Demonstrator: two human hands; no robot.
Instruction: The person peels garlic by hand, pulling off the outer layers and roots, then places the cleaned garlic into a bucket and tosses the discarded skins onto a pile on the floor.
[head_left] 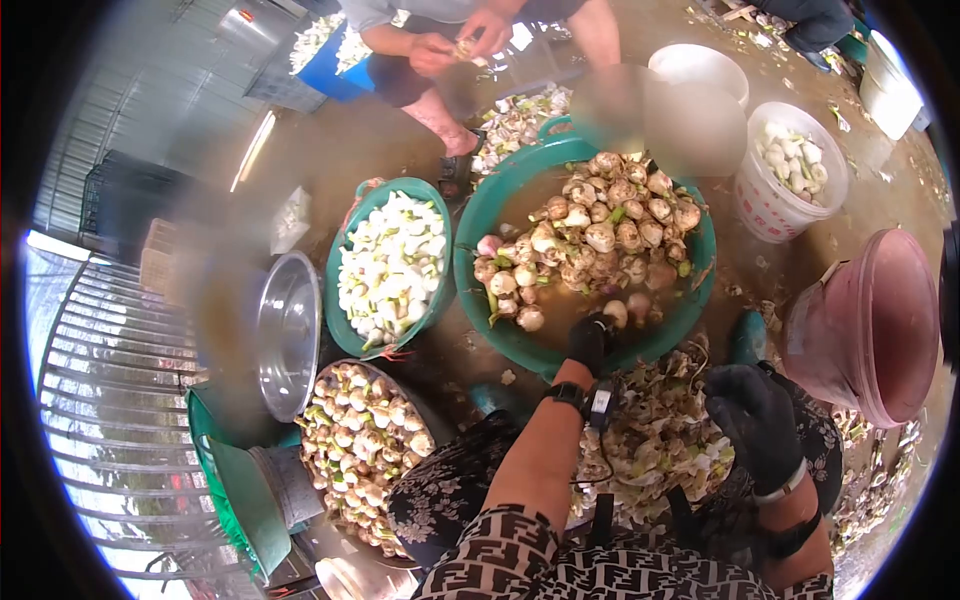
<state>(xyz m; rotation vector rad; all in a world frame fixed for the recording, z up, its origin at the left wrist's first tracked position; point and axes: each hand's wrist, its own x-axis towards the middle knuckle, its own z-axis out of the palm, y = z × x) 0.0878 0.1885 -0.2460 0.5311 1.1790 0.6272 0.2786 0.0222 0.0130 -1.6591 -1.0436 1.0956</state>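
Note:
My left hand [590, 340], in a black glove, reaches over the near rim of a green tub [468, 290]. Its fingers are closed at a pale garlic bulb [615, 313] low in the tub, and the hand partly hides them. A heap of soil-stained garlic bulbs [600, 235] with cut stems fills much of the tub, above murky brown water. My right hand [755, 425], also black-gloved, is at the right above my lap, beside a pile of garlic skins [660, 430]. Its fingers are curled in; whatever they hold is hidden.
Left of the tub stand a green basin [440, 290] of peeled white garlic, a clear basin [290, 335] and a container of unpeeled bulbs [365, 450]. A white bucket [780, 210] and pink bucket [835, 325] stand right. Opposite, a person's hands [460, 45] work at a small piece.

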